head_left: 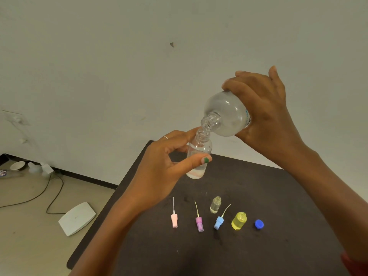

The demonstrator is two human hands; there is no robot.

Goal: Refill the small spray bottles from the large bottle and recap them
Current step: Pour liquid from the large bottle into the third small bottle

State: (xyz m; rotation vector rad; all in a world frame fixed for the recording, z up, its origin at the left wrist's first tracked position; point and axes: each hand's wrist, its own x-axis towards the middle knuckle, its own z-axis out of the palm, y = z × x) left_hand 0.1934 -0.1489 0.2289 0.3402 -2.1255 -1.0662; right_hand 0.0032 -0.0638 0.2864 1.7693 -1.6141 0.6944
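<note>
Nearest us on the dark table (258, 196) lie three spray caps, pink (174, 220), purple (199, 224) and light blue (218, 222), their dip tubes pointing away from us. Beside them we have a blue lid (259, 224), a yellow bottle (239, 220) and, just behind the caps, a clear bottle (215, 204), both upright and uncapped.

Above the table, our left hand (159, 172) pinches a small bottle (199, 156) between thumb and fingers, long axis near vertical, mouth up and tipped slightly right. It looks part full.

Higher and to the right, our right hand (266, 116) wraps round the large bottle (227, 114) from behind. Its long axis slopes down to the left, the open neck aimed into the small bottle's mouth; the two rims touch or nearly so.

We judge the pour to turn on that alignment: the small mouth sits directly below and left of the large neck, and any drift sideways would likely spill onto the table. The three caps wait within closer reach of our left hand.
</note>
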